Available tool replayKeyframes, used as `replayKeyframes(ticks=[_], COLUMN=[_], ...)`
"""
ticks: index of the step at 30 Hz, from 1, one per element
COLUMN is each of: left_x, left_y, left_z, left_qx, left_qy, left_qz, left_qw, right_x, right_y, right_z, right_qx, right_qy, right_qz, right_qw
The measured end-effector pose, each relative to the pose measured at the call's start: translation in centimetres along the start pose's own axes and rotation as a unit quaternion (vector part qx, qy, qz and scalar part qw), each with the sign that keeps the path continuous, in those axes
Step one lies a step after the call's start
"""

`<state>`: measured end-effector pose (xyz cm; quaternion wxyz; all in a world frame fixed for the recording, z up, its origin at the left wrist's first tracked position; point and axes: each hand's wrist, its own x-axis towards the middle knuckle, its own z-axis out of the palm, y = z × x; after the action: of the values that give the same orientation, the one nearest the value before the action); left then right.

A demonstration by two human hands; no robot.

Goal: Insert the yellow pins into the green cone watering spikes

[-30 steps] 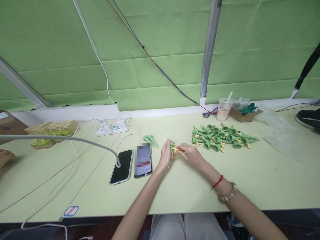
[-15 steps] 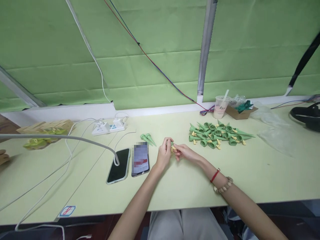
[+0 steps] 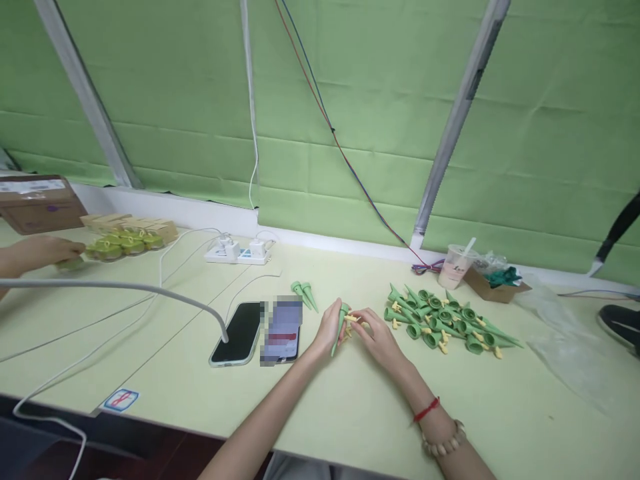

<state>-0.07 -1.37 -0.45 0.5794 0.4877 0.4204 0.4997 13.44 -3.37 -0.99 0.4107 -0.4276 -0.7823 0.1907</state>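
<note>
The pale green tabletop (image 3: 350, 407) is carrying all items. A pile of green cone spikes (image 3: 443, 320) is lying at 3 o'clock of the hands, near them. Two phones (image 3: 265, 331) are lying side by side at 9 o'clock of the hands. The left hand (image 3: 330, 328) is holding a green cone spike (image 3: 339, 325) near the tabletop's middle, grip clamped on it, tip pointing down. The right hand (image 3: 376, 333) is pinching a small yellow valve piece (image 3: 352, 319) against the cone's wide end, grip clamped on it. A pair of loose cones (image 3: 306, 294) is lying at 11 o'clock.
</note>
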Motion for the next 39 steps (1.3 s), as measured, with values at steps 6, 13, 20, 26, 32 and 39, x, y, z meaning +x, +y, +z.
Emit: replayKeyframes(ticks=[6, 13, 20, 26, 32, 39], left_x=[-0.2, -0.5, -1.4, -1.4, -0.6, -0.5], left_y=[0.1, 0.4, 0.0, 0.3, 0.1, 0.5], left_z=[-0.1, 0.1, -0.2, -0.7, -0.4, 0.1], left_qx=[0.009, 0.094, 0.203, 0.277, 0.154, 0.098], left_qy=[-0.013, 0.038, 0.044, 0.052, 0.099, 0.074], left_qz=[-0.015, 0.048, 0.169, 0.21, 0.155, 0.051], left_qw=[1.0, 0.994, 0.963, 0.936, 0.971, 0.991], right_x=[-0.2, -0.2, -0.1, 0.0, -0.7, -0.5], right_y=[0.0, -0.6, -1.1, -0.9, -1.7, -1.3], right_z=[0.4, 0.0, 2.8, 4.9, 2.1, 0.7], right_qx=[-0.02, -0.075, 0.25, 0.453, 0.104, -0.013], right_qy=[-0.033, -0.046, -0.013, -0.018, 0.008, -0.027], right_qz=[0.0, -0.019, 0.137, 0.256, 0.128, 0.076], right_qw=[0.999, 0.996, 0.958, 0.854, 0.986, 0.997])
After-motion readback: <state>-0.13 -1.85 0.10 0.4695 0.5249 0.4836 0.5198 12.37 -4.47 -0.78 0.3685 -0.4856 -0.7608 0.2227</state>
